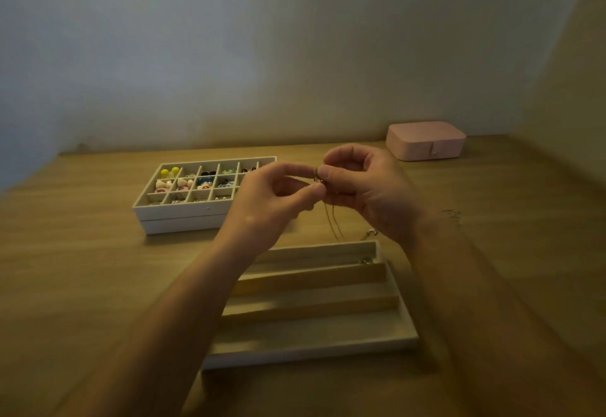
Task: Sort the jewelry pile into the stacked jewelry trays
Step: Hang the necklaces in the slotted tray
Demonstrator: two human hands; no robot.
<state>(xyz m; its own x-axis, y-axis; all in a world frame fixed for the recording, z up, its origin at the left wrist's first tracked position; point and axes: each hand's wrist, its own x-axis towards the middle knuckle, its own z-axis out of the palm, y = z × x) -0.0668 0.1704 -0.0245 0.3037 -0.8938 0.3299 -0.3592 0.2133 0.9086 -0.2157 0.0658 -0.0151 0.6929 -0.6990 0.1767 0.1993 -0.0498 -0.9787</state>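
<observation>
- Between the two pinching grips, above the slotted tray (314, 346), hangs a thin necklace (332, 223).
- Left hand (262, 200) and right hand (364, 187) each pinch its top.
- Likely light, limp, tangle-prone; best held near its metal end.

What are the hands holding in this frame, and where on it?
A thin necklace chain: the left hand and the right hand both pinch its upper end, fingertips close together; the strands hang free below.

both hands (323, 187) pinching necklace (333, 219), trays (183, 211)
</observation>
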